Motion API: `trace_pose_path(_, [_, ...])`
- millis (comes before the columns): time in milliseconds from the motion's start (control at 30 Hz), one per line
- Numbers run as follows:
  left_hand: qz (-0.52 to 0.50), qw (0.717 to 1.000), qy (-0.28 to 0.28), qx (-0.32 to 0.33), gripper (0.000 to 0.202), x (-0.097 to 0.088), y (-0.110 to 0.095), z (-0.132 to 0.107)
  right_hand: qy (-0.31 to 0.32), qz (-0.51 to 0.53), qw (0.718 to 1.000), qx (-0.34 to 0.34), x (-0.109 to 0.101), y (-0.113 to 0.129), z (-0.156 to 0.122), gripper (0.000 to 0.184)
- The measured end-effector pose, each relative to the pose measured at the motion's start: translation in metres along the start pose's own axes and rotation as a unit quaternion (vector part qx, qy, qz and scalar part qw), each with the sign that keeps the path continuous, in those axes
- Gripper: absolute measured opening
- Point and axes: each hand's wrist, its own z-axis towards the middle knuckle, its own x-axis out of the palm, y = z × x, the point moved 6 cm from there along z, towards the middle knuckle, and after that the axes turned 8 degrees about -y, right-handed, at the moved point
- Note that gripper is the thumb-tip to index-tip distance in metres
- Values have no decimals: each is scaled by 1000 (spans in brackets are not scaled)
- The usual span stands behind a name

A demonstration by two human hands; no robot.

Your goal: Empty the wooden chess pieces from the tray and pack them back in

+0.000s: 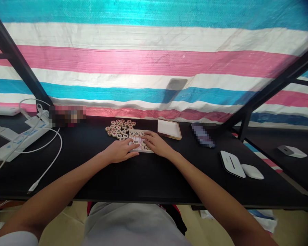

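Note:
A shallow white box (pixel 132 131) sits on the black desk with several round Chinese chess pieces (pixel 137 134) in it, cream with dark characters. My left hand (pixel 119 151) rests at the box's left side, fingers stretched over its edge and thumb spread apart near the front rim. From the right, my right hand (pixel 159 145) reaches over the box, fingers extended across the pieces and hiding part of them. Its fingertips seem to touch pieces. More loose chess pieces (pixel 118 127), with red and dark characters, lie grouped just behind and left of the box.
An open box lid (pixel 168 127) lies behind my right hand. Farther right are a blurred phone (pixel 202 135), a white flat device (pixel 232 164) and a white rounded case (pixel 253 171). A power strip (pixel 20 140) with white cables (pixel 51 166) occupies the left. Striped sheeting (pixel 143 61) hangs behind.

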Motion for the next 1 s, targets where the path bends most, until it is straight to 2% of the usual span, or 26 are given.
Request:
trace_pose_path(333, [30,999,-25,7,47,-17,10,-3,3,2,1000,17,-2,0,0,31])
trace_pose_path(567, [39,999,-27,-11,45,-24,19,-3,6,2,1000,23,-1,0,0,31])
trace_pose_path(800, [23,999,29,-24,43,-31,24,-3,5,8,1000,17,-1,-1,0,31])
trace_pose_path(1000, [-18,995,59,-75,46,-33,32,-7,5,16,1000,21,-2,-2,0,31])
